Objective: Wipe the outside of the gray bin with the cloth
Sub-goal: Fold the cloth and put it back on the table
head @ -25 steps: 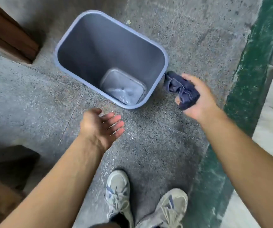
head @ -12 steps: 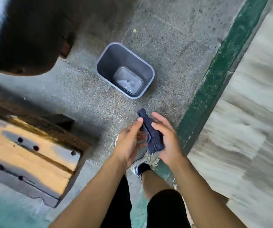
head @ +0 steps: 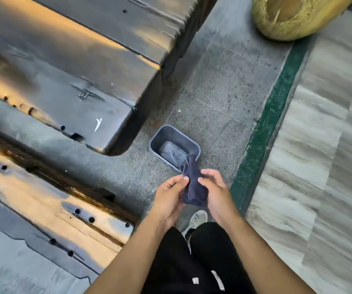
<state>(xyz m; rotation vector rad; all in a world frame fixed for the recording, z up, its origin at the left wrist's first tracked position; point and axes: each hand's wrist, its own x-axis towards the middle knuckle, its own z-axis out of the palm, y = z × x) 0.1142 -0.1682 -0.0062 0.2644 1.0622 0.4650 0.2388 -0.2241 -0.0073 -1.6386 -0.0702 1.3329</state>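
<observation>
The gray bin [head: 165,136] stands upright and empty on the speckled floor, far below me and small in view. A dark blue cloth [head: 193,183] hangs between both hands, well above the bin, and its top corner covers the bin's near right rim in the picture. My left hand [head: 168,194] pinches the cloth's left edge with thumb and fingers. My right hand [head: 215,192] grips its right side. Neither hand touches the bin.
A dark wooden tabletop [head: 69,66] fills the upper left, with its corner close to the bin. A wooden bench [head: 49,206] lies at lower left. A green floor strip [head: 264,132] runs along the right. A yellowish round object [head: 287,15] sits at top right. One shoe [head: 196,219] shows below the hands.
The view has risen far above the bin, which now looks much smaller. My left hand, open a second ago, has joined the right on the cloth.
</observation>
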